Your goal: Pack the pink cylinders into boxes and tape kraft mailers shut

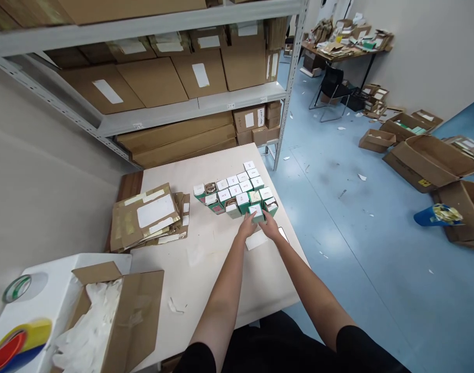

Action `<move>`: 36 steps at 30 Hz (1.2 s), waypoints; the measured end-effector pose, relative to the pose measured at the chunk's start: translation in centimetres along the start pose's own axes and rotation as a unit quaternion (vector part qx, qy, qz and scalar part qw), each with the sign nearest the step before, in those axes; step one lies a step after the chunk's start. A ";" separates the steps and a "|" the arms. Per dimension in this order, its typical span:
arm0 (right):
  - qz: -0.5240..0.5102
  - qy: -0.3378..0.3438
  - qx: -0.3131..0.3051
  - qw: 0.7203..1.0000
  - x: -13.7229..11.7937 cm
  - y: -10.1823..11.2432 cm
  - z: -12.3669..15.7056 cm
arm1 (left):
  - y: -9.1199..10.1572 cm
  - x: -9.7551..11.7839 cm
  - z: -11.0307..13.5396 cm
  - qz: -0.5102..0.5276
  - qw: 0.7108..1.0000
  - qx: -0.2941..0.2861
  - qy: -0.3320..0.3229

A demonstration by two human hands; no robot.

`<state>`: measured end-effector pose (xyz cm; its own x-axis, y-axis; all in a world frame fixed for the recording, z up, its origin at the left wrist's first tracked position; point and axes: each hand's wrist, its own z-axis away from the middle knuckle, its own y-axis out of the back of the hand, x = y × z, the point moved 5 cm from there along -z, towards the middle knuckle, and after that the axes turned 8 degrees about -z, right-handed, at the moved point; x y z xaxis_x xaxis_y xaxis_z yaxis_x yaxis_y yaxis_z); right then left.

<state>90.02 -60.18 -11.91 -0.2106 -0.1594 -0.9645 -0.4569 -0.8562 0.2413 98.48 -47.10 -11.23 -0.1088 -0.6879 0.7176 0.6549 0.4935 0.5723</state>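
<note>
Both my hands are at one small green-and-white box [256, 210] at the near side of a group of similar boxes. My left hand [247, 226] grips its left side, and my right hand [269, 226] grips its right side. Behind it stand several small boxes [235, 190] in uneven rows, white ends up, some with handwritten marks. A few have open tops, such as the open box [231, 207] to the left. A white sheet or flat card [256, 240] lies on the table just below my hands, and a dark-edged flat item is partly hidden by my right forearm.
Flattened cardboard [151, 215] is stacked on the table's left. A carton [138, 311] of white paper scraps stands near left, beside tape rolls [17, 288]. Shelving [205, 101] with brown cartons rises behind. Open cartons [427, 160], a blue bin [427, 217] and paper scraps are on the floor at right.
</note>
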 end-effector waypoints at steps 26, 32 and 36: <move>-0.071 -0.104 -0.088 0.988 4.5 -20.0 15.0 | 4.4 -19.6 19.8 0.189 0.929 0.281 0.149; 0.002 -0.158 -0.074 0.985 8.3 -21.8 21.0 | 0.3 -25.8 22.3 0.222 0.940 0.159 0.203; 0.003 -0.175 -0.050 0.983 8.9 -22.5 21.8 | -0.1 -26.3 21.5 0.250 0.955 0.118 0.104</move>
<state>79.53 -31.66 -23.60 -0.5063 -0.0012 -0.8624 -0.3703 -0.9028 0.2187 85.16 -17.61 -21.58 0.3414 -0.4135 0.8441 0.3961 0.8777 0.2698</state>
